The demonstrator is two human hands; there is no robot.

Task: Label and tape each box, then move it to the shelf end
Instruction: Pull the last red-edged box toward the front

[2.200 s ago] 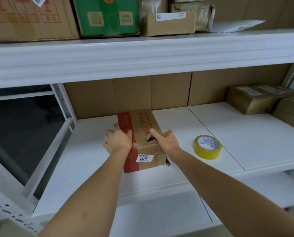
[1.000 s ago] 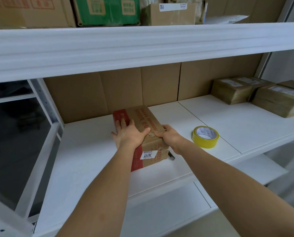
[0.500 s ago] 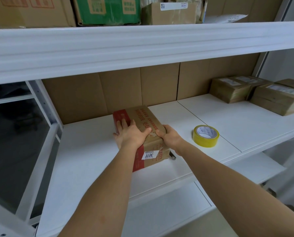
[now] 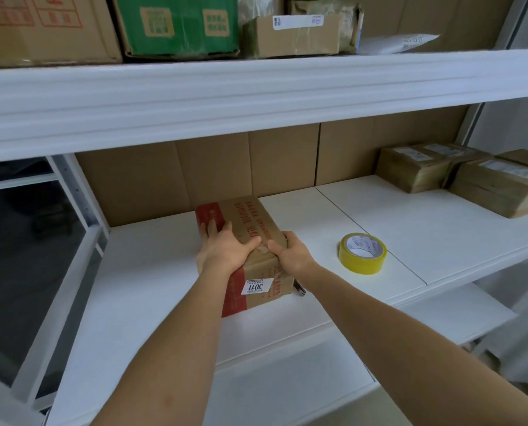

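Two hands on one box [image 4: 250, 222]: that is my hold. My left hand [image 4: 224, 252] lies flat on the box top, fingers straight and pressing down near the red left edge, thumb stretched toward the middle. My right hand [image 4: 290, 252] has a closed grip on the box's near right corner, fingers curled over the top edge and thumb on the top face beside my left thumb.

The box sits on the middle shelf [image 4: 152, 272], toward its left part, a little out from the cardboard backing [image 4: 213, 167], its long side running away from me. A white label [image 4: 256, 285] reading 3011 is stuck on the near face. Just right of the box, at its near bottom corner, a small dark object [image 4: 299, 289] lies on the shelf; I cannot tell what it is.

A yellow tape roll [image 4: 362, 253] lies flat on the shelf to the right of the box, apart from it. Well to the right, at the shelf's end, taped parcels [image 4: 459, 176] with white labels sit close together. On the upper shelf [image 4: 256, 87] stand a green carton [image 4: 176, 23], brown cartons and a white mailer [image 4: 397, 43].
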